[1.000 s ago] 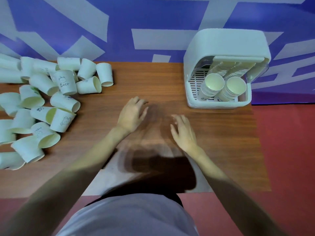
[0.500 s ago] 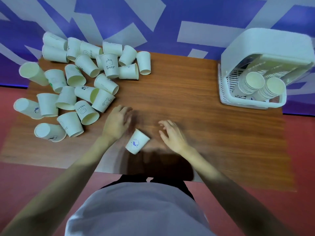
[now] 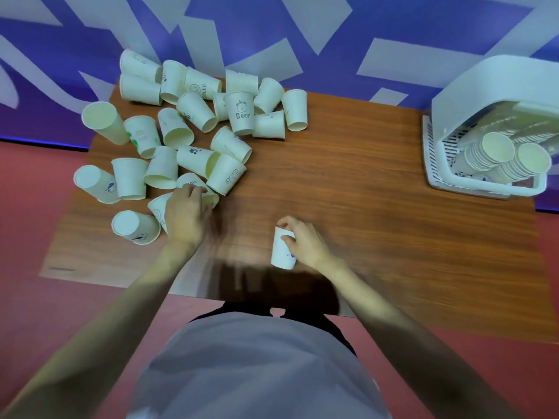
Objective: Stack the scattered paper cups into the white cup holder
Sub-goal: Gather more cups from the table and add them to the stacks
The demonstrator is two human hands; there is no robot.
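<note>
Several white paper cups [image 3: 193,137] lie scattered in a pile on the left half of the wooden table [image 3: 378,182]. My left hand [image 3: 186,211] rests at the near edge of the pile, its fingers on a tipped cup [image 3: 193,181] marked HELLO. My right hand [image 3: 302,243] is closed around a single paper cup [image 3: 281,252] near the table's front edge. The white cup holder [image 3: 496,122] stands at the far right and contains two leaning stacks of nested cups [image 3: 508,158].
A purple and white patterned wall runs behind the table. Red floor surrounds the table on the left, right and front. Bare wood lies between the cup pile and the holder.
The view swung left, bringing the whole pile into sight. My right hand closed on the loose cup near the front edge. My left hand reached left onto the pile.
</note>
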